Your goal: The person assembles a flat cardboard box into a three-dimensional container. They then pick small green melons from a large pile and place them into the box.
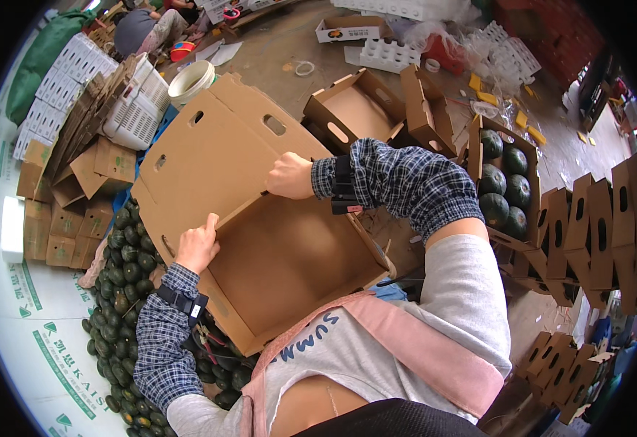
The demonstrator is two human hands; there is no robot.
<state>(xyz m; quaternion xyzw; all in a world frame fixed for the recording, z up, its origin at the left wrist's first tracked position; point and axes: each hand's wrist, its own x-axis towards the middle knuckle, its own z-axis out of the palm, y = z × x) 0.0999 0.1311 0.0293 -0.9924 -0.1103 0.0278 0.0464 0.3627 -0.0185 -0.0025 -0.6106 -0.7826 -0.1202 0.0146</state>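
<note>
A cardboard box (296,257) with an empty inside lies tilted against my lap. My right hand (290,176) is clenched over the middle of its far wall. At the far left corner, my left hand (198,244) grips the rim, its index finger raised along the edge. Beyond that wall spreads a large flat cardboard panel (214,142) with several oval hand holes; whether it is joined to the box I cannot tell. Red-handled pliers or cutters (210,341) show partly below my left wrist, by the box's side.
Many dark green squashes (127,273) are heaped at left. A squash-filled carton (507,180) stands right, near stacked cartons (586,229). Ahead are an open box (359,106), a white bucket (191,82) and a white plastic crate (141,104). A person (143,30) crouches at far left.
</note>
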